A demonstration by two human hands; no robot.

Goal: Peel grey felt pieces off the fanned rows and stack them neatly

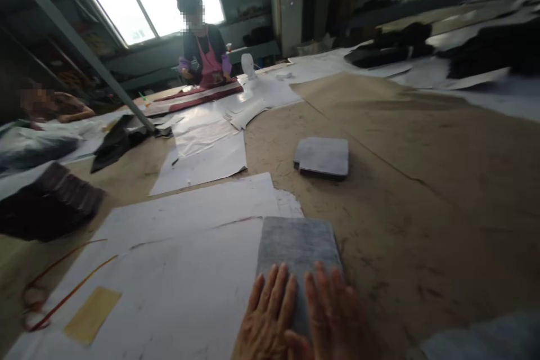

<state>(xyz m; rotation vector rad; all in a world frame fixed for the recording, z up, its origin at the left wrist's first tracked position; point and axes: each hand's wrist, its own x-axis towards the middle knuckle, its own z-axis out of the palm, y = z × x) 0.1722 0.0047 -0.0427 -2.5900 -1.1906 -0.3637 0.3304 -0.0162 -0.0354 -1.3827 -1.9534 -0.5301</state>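
- Presently, in the head view, the left hand (268, 318) is lying palm-down on a gray pad (299, 242), its fingers extended and slightly parted, pinching nothing.
- The right hand (331, 309) is blurring beside it, fingers outstretched over the pad's right side; whether it is pressing, I cannot tell.
- The pad is sitting at bottom centre, its left part overlapping a white sheet (181, 275), its far edge showing beyond the fingertips.
- Brown surface (405, 259) is spreading widely rightward from the pad's right edge.
- Farther off, a smaller gray stack (324, 156) is resting well apart, brown surface showing between.
- Leftward, a yellow card (93, 315) is lying on the sheet.
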